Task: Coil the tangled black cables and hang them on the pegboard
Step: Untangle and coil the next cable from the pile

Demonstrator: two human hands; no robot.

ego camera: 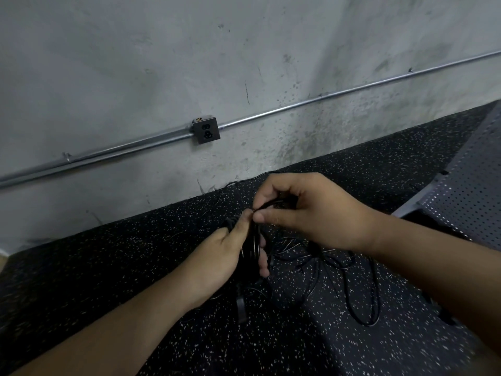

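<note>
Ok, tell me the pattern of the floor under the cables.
The floor is black with small white speckles, seen best in the head view.

Wall, upper frame: rough, stained concrete, matt.
Conduit and outlet box: grey metal, dull sheen.
Floor: black, rubbery, white-flecked, matt.
Pegboard, right edge: perforated grey sheet.
Cables: black, smooth, faintly glossy.

Floor: black rubber matting with white speckles, runs back to grey wall. Black cables lie directly on it right of centre, in loose, overlapping, tangled loops. One thin strand trails along floor to wall base. Black plug low at centre; touching floor or hanging above it: cannot tell. Grey perforated board at right edge, resting on floor, tilted.
</note>
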